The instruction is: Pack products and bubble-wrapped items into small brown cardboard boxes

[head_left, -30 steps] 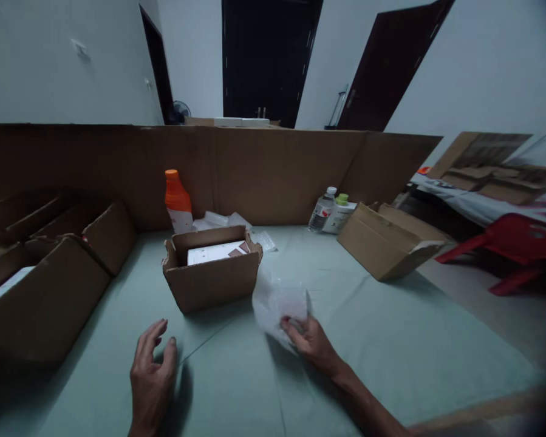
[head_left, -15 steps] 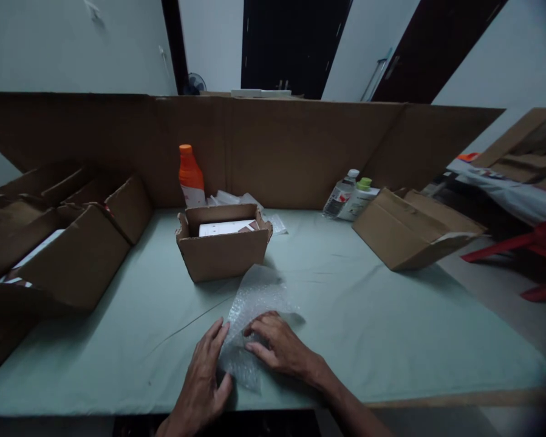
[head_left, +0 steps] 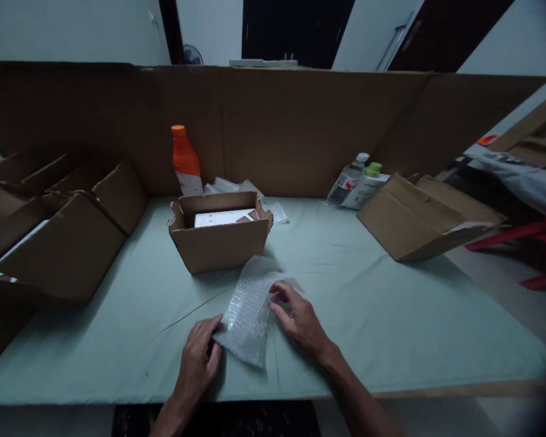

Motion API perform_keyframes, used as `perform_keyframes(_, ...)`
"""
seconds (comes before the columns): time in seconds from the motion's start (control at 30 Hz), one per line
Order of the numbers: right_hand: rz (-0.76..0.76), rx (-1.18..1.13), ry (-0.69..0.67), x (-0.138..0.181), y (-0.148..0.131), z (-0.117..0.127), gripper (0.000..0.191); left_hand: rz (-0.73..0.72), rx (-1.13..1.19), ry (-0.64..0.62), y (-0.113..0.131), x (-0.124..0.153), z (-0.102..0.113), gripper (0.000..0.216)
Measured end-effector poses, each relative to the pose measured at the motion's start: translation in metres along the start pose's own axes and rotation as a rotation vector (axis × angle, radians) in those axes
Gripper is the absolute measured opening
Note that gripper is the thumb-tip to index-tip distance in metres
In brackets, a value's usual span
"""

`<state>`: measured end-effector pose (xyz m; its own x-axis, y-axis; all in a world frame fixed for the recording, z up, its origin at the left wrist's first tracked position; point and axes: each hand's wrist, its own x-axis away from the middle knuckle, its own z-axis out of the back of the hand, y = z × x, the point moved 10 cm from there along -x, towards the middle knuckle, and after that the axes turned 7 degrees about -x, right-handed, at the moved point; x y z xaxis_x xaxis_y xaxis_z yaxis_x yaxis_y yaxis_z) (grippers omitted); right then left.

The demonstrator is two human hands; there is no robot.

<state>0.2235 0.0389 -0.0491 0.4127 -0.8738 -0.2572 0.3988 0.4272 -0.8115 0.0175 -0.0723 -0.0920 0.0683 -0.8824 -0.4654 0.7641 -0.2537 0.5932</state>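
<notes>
A sheet-like piece of clear bubble wrap (head_left: 248, 315), perhaps a bag, lies slanted on the table in front of me. My left hand (head_left: 197, 352) pinches its lower left corner between thumb and fingers. At its upper right edge, the curled thumb and forefinger of my right hand (head_left: 297, 315) grip the plastic; the exact contact is partly hidden. Just beyond the wrap stands an open cardboard box (head_left: 225, 246), which holds a white box with brown markings (head_left: 222, 218).
Large open cartons (head_left: 67, 249) fill the left side. Behind the small box are an orange bottle (head_left: 186, 161) and more clear plastic (head_left: 229, 186). To the right sit a clear bottle (head_left: 345, 185), a green-capped container (head_left: 366, 188) and a tilted carton (head_left: 418, 221). A cardboard wall (head_left: 300, 133) closes the back.
My right hand has moved up and right along the bubble wrap, which is now spread flatter. My left hand has closed on its corner. The camera view has tilted down slightly.
</notes>
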Motion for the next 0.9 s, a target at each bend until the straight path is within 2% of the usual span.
perform_keyframes(0.07, -0.072, -0.028, 0.015, 0.002, 0.014, 0.008, 0.053, -0.039, 0.001, -0.015, 0.005, -0.001, -0.001, 0.05)
perform_keyframes(0.13, -0.102, -0.008, -0.017, 0.003, 0.023, 0.006, 0.069, -0.085, -0.015, -0.039, 0.01, -0.001, -0.003, 0.052)
perform_keyframes(0.23, -0.075, 0.033, -0.028, 0.001, 0.024, 0.0, 0.079, -0.124, -0.04, -0.081, 0.014, 0.001, -0.007, 0.05)
perform_keyframes(0.33, -0.034, 0.012, 0.015, -0.001, 0.017, 0.0, 0.077, -0.123, -0.045, -0.132, 0.015, 0.004, -0.011, 0.048)
perform_keyframes(0.5, 0.039, 0.06, 0.146, 0.001, 0.008, 0.02, 0.075, -0.092, -0.052, -0.212, 0.017, 0.008, -0.016, 0.045)
perform_keyframes(0.57, 0.101, 0.141, 0.057, 0.003, 0.005, 0.013, 0.068, -0.097, -0.048, -0.234, 0.02, 0.008, -0.017, 0.043)
perform_keyframes(0.67, 0.168, 0.189, -0.104, 0.006, 0.004, -0.002, 0.048, -0.1, -0.037, -0.25, 0.022, 0.007, -0.017, 0.038)
perform_keyframes(0.73, 0.12, 0.115, -0.062, 0.001, 0.008, 0.01, 0.038, -0.096, -0.021, -0.249, 0.021, 0.006, -0.017, 0.032)
perform_keyframes(0.9, -0.1, -0.146, 0.298, -0.027, 0.031, 0.085, 0.028, -0.124, 0.047, -0.196, 0.023, 0.002, -0.01, 0.024)
